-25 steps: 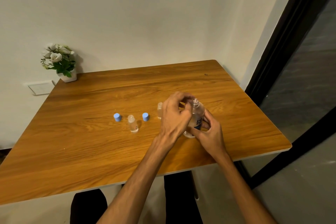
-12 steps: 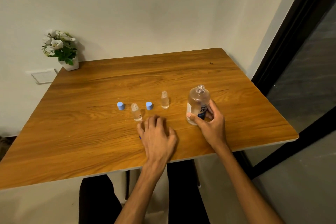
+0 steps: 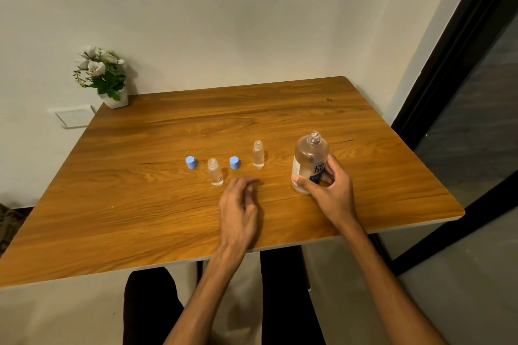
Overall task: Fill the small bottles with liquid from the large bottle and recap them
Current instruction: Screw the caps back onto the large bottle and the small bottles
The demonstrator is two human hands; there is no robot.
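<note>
The large clear bottle [image 3: 309, 157] with a blue-and-white label stands uncapped at the right of the wooden table [image 3: 140, 213]; my right hand [image 3: 332, 190] is wrapped around its lower half. Two small clear bottles stand open: one [image 3: 215, 173] just left of my left hand's fingertips, the other [image 3: 258, 154] farther back. Two blue caps [image 3: 190, 162] [image 3: 234, 162] sit on the table, one on either side of the nearer small bottle. My left hand [image 3: 238, 204] hovers palm-down over the table, fingers loosely curled, with nothing visible in it.
A small white pot of white flowers [image 3: 105, 78] stands at the table's back left corner, by a wall plate [image 3: 74, 116]. A dark door frame [image 3: 448, 70] runs along the right. My legs show under the near table edge.
My left hand left the large bottle's neck, dropped to the table in front of me, and now points toward the nearer small bottle. My right hand stays on the large bottle.
</note>
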